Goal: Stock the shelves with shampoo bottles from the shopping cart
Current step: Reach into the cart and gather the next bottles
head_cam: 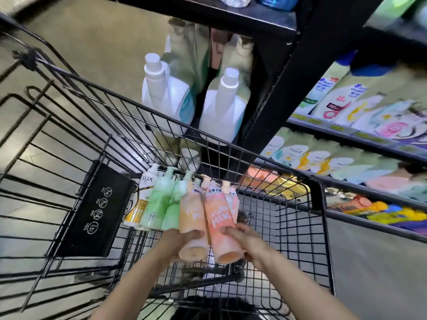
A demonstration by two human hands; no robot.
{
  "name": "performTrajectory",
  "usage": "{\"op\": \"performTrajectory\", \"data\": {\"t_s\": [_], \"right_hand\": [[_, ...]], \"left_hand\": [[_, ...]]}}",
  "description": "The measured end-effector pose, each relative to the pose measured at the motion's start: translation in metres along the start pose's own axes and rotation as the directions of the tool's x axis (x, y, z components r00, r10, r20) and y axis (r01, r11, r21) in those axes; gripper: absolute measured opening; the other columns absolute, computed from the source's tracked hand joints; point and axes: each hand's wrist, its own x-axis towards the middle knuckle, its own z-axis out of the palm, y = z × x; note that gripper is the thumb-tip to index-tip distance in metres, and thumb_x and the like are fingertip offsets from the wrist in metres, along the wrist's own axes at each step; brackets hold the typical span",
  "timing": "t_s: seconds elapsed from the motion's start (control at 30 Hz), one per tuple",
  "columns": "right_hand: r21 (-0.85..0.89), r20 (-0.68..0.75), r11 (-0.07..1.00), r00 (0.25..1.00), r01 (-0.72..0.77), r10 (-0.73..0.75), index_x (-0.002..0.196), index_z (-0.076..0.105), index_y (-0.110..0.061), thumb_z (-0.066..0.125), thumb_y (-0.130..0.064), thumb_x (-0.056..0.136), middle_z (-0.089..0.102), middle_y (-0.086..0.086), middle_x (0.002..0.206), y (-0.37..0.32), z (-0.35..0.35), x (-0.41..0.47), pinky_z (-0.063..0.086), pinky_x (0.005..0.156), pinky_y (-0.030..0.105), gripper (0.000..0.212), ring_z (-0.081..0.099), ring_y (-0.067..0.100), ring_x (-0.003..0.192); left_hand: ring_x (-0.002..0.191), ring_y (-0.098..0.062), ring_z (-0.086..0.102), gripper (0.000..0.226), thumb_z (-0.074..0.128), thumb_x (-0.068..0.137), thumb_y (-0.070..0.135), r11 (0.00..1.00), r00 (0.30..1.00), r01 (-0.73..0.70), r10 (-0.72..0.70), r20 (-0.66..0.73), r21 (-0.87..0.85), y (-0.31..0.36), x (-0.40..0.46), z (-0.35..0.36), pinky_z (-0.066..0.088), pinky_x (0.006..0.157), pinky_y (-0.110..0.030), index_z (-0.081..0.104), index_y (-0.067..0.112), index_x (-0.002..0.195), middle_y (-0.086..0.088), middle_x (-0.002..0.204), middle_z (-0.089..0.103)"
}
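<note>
Inside the black wire shopping cart [298, 218], a row of smooth plastic pump bottles leans against its far mesh wall. The left hand [182, 236] curls round the pale peach bottle [191, 218]; the right hand [245, 236] grips the pink-orange bottle [219, 218] just beside it. Two matte green bottles [161, 199] stand left of these, within the cart. Beyond the cart's right rim, black shelves [346, 132] hold glossy bottles.

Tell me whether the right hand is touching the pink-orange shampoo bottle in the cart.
Touching. The head view shows the right hand with its fingers curled onto the lower body of the pink-orange shampoo bottle, no gap visible between them.
</note>
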Motion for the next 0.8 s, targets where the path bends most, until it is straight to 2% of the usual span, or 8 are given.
{"op": "performTrajectory", "data": {"t_s": [0.1, 0.17, 0.2, 0.27, 0.43, 0.53, 0.7, 0.8], "right_hand": [[0.083, 0.029, 0.996, 0.999, 0.016, -0.019, 0.122, 0.053, -0.013, 0.079, -0.028, 0.072, 0.071, 0.01, 0.108, 0.005, -0.009, -0.037, 0.058, 0.07, 0.035, 0.058, 0.07, 0.024, 0.093], [0.143, 0.021, 0.989, 0.999, 0.026, -0.029, 0.12, 0.054, -0.012, 0.083, -0.031, 0.066, 0.071, 0.011, 0.108, 0.008, -0.018, -0.065, 0.056, 0.085, 0.046, 0.064, 0.069, 0.028, 0.097], [0.169, 0.028, 0.985, 0.999, 0.035, -0.04, 0.116, 0.056, -0.012, 0.081, -0.03, 0.069, 0.071, 0.012, 0.106, 0.009, -0.022, -0.082, 0.054, 0.089, 0.048, 0.056, 0.068, 0.028, 0.097], [0.258, 0.034, 0.965, 0.997, 0.053, -0.064, 0.108, 0.06, -0.009, 0.073, -0.021, 0.077, 0.072, 0.012, 0.102, 0.012, -0.029, -0.115, 0.055, 0.085, 0.044, 0.036, 0.067, 0.027, 0.094], [0.416, 0.008, 0.896, 0.985, 0.156, -0.175, 0.108, 0.06, 0.0, 0.069, -0.014, 0.074, 0.073, 0.019, 0.097, 0.013, -0.059, -0.19, 0.058, 0.063, 0.042, 0.038, 0.072, 0.03, 0.083], [0.431, -0.049, 0.864, 0.963, 0.261, -0.266, 0.106, 0.059, 0.0, 0.07, -0.012, 0.071, 0.075, 0.015, 0.089, 0.007, -0.082, -0.226, 0.059, 0.065, 0.05, 0.038, 0.073, 0.028, 0.079], [0.4, -0.099, 0.804, 0.893, 0.44, -0.439, 0.122, 0.056, -0.003, 0.077, -0.021, 0.076, 0.071, 0.017, 0.109, -0.002, -0.125, -0.269, 0.059, 0.072, 0.043, 0.054, 0.069, 0.03, 0.098], [0.373, -0.124, 0.753, 0.833, 0.542, -0.539, 0.124, 0.054, -0.003, 0.088, -0.035, 0.054, 0.069, 0.016, 0.114, -0.002, -0.157, -0.29, 0.057, 0.077, 0.037, 0.084, 0.067, 0.029, 0.103]], "left_hand": [[0.085, -0.022, 0.069, 0.036, 0.074, 0.078, 0.022, 0.999, 0.999, -0.028, 0.03, 0.035, -0.045, 0.001, -0.038, 0.008, 0.057, 0.072, -0.032, 0.057, 0.008, 0.106, -0.008, 0.098, 0.071], [0.081, -0.019, 0.07, 0.036, 0.076, 0.075, 0.025, 0.997, 0.994, -0.068, 0.07, 0.081, -0.035, 0.004, -0.065, 0.018, 0.055, 0.074, -0.031, 0.06, 0.008, 0.102, -0.005, 0.092, 0.074], [0.077, -0.018, 0.07, 0.038, 0.078, 0.072, 0.027, 0.995, 0.991, -0.084, 0.088, 0.102, -0.049, 0.007, -0.08, 0.024, 0.055, 0.072, -0.03, 0.061, 0.008, 0.1, -0.003, 0.086, 0.076], [0.078, -0.019, 0.07, 0.045, 0.081, 0.067, 0.031, 0.992, 0.982, -0.108, 0.117, 0.148, -0.066, 0.013, -0.104, 0.037, 0.053, 0.07, -0.03, 0.063, 0.009, 0.102, -0.002, 0.087, 0.076], [0.095, -0.025, 0.07, 0.067, 0.084, 0.06, 0.034, 0.975, 0.934, -0.222, 0.22, 0.282, -0.026, 0.035, -0.155, 0.074, 0.054, 0.09, -0.044, 0.057, 0.01, 0.116, -0.005, 0.103, 0.073], [0.095, -0.019, 0.07, 0.067, 0.085, 0.062, 0.031, 0.95, 0.899, -0.313, 0.295, 0.325, 0.002, 0.054, -0.184, 0.098, 0.054, 0.087, -0.037, 0.054, 0.014, 0.12, 0.0, 0.103, 0.074], [0.093, -0.02, 0.071, 0.079, 0.084, 0.043, 0.034, 0.884, 0.839, -0.466, 0.427, 0.338, 0.041, 0.088, -0.221, 0.145, 0.054, 0.082, -0.034, 0.059, 0.011, 0.115, -0.004, 0.099, 0.075], [0.093, -0.02, 0.071, 0.081, 0.083, 0.041, 0.034, 0.839, 0.79, -0.542, 0.489, 0.37, 0.047, 0.099, -0.239, 0.18, 0.054, 0.074, -0.028, 0.06, 0.01, 0.115, -0.005, 0.101, 0.074]]}}
